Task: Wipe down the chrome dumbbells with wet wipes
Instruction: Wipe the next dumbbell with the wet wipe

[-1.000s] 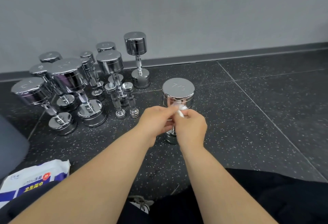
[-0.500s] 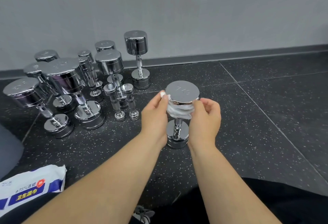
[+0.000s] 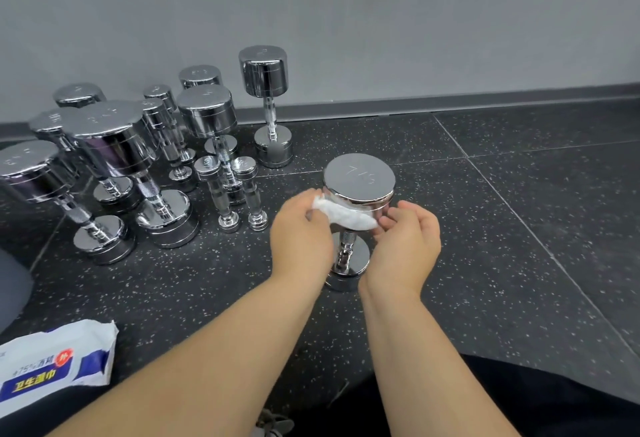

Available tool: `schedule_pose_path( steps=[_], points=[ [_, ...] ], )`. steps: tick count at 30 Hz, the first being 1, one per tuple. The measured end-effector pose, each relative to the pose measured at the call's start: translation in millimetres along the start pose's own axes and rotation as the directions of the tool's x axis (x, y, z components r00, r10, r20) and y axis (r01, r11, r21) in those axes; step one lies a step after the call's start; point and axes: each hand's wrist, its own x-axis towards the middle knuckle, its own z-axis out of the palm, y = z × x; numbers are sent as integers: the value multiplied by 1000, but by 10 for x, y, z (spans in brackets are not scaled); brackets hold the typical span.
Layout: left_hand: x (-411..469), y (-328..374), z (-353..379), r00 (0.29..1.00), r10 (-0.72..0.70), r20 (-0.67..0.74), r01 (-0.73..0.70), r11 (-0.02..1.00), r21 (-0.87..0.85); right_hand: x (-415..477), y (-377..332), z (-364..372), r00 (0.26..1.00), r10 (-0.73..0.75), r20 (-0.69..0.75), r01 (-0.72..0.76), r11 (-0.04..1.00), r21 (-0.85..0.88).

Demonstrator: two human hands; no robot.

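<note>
Head view: both hands are at the top of a dumbbell (image 3: 360,178) that stands on its end, so a hard tug could tip it over and bang it on the floor. The wet wipe could also slip off the shiny metal.

The left hand (image 3: 301,239) pinches one end of the white wipe (image 3: 343,216), which lies round the near side of the dumbbell's top. The right hand (image 3: 403,246) is half curled, with its fingertips (image 3: 382,223) at the wipe's other end. I cannot tell if they pinch it.

The dumbbell stands on the dark speckled floor (image 3: 502,246), apart from the other dumbbells (image 3: 114,145) on the left by the wall. A pack of wipes (image 3: 55,364) lies by the person's left arm.
</note>
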Motion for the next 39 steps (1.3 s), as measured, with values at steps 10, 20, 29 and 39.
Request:
schedule_pose_path(
  steps=[10, 20, 29, 39],
  points=[
    [-7, 99, 195, 999, 23, -34, -25, 999, -31, 238, -66, 229, 974, 101, 203, -90, 994, -64],
    [232, -33, 208, 981, -143, -131, 110, 966, -234, 269, -21, 227, 968, 110, 226, -94, 992, -78],
    [416, 32, 100, 996, -18, 92, 33, 986, -164, 251, 7, 223, 971, 65, 230, -42, 994, -105],
    [710, 64, 27, 894, -87, 440, 238, 924, -301, 293, 14, 191, 966, 69, 251, -42, 993, -112]
  ],
)
